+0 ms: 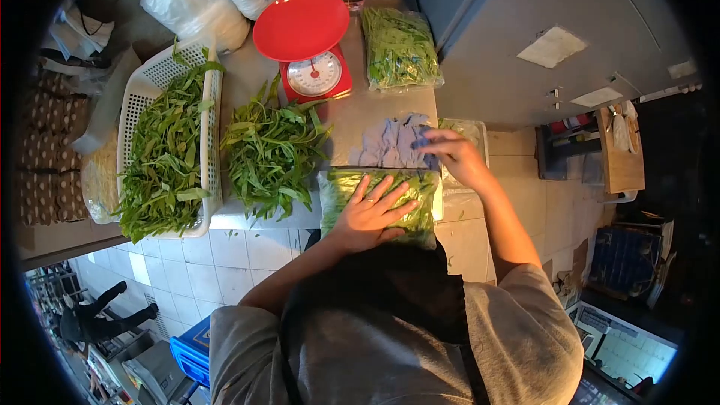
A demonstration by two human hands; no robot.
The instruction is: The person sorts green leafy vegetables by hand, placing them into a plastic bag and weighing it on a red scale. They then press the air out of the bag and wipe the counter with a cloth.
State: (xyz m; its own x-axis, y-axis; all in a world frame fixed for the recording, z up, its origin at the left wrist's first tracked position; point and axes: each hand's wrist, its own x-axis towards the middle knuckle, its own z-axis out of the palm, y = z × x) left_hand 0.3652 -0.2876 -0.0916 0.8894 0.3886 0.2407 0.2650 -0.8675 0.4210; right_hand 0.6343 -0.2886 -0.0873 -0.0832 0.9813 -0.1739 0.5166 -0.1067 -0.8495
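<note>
With one clear plastic bag of green leaves (400, 49) lying finished far beside the red kitchen scale (307, 49), the left hand (371, 214) is pressing spread-fingered on a second filled bag (337, 187) at the table's (352, 116) near edge, the right hand (454, 154) is pinching a grey-blue cloth (390, 142), and loose leaves are waiting in a pile (271, 154) and a white basket (214, 116) to the left.

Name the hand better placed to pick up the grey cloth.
Right, probably. The right hand has its fingers at the edge of the grey cloth, while the left hand lies flat on the bag of greens.
</note>
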